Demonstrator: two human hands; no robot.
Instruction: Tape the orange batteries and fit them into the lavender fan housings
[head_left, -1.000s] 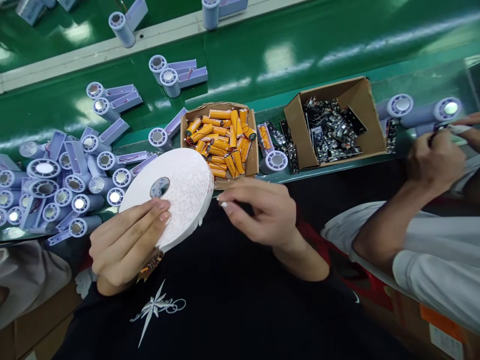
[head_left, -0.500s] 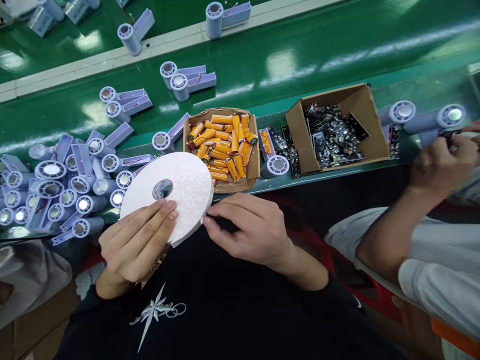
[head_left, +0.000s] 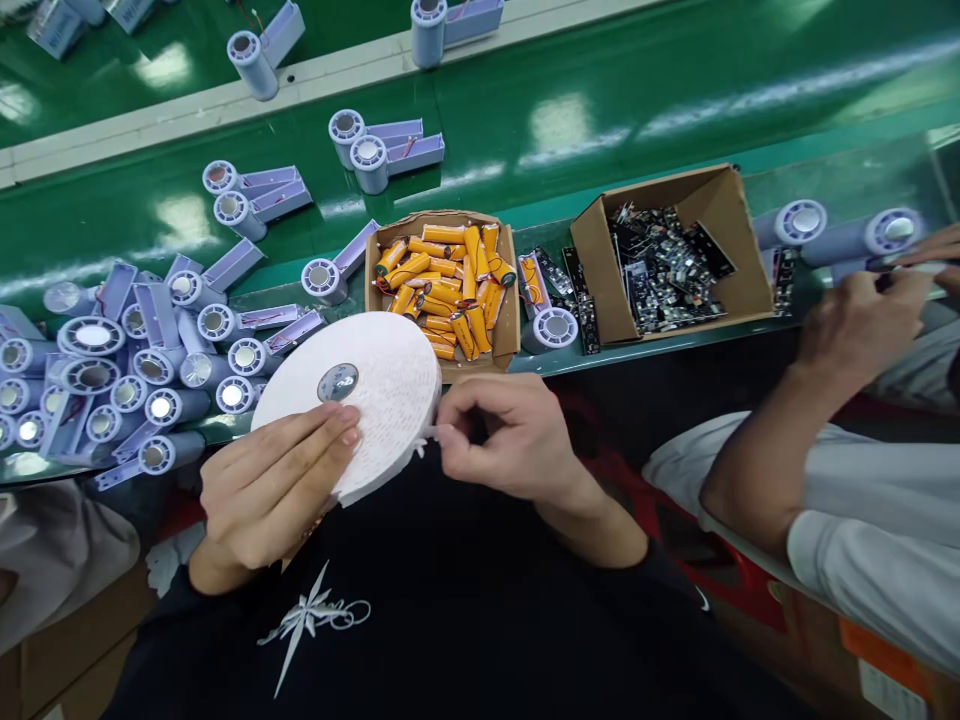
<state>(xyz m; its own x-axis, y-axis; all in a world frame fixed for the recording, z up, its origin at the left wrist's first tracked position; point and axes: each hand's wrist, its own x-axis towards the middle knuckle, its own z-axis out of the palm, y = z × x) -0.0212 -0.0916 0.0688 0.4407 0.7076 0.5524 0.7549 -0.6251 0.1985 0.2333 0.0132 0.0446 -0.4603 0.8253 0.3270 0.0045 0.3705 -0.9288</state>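
A large white roll of foam tape (head_left: pixel 390 385) is tilted in front of my chest, its core label facing up. My left hand (head_left: pixel 274 490) grips the roll from the lower left, fingers laid over its face and the thumb hidden beneath. At the roll's right edge my right hand (head_left: pixel 514 435) pinches a small white end of tape (head_left: pixel 426 436) between thumb and forefinger. Just beyond the roll stands a cardboard box of orange wrapped batteries (head_left: pixel 442 290). A lilac housing (head_left: pixel 553 328) with an orange battery in its arm lies right of that box.
Many lilac housings (head_left: pixel 161 405) crowd the left bench; more lie on the green conveyor (head_left: pixel 600 120). A cardboard box (head_left: pixel 609 290) holds circuit boards (head_left: pixel 667 270). At the right, a co-worker's hands (head_left: pixel 862 320) work near two housings.
My right hand has drawn slightly up and right, pulling a short tape end out from the edge. The roll has shifted a little right. Housings on the conveyor have moved slightly right.
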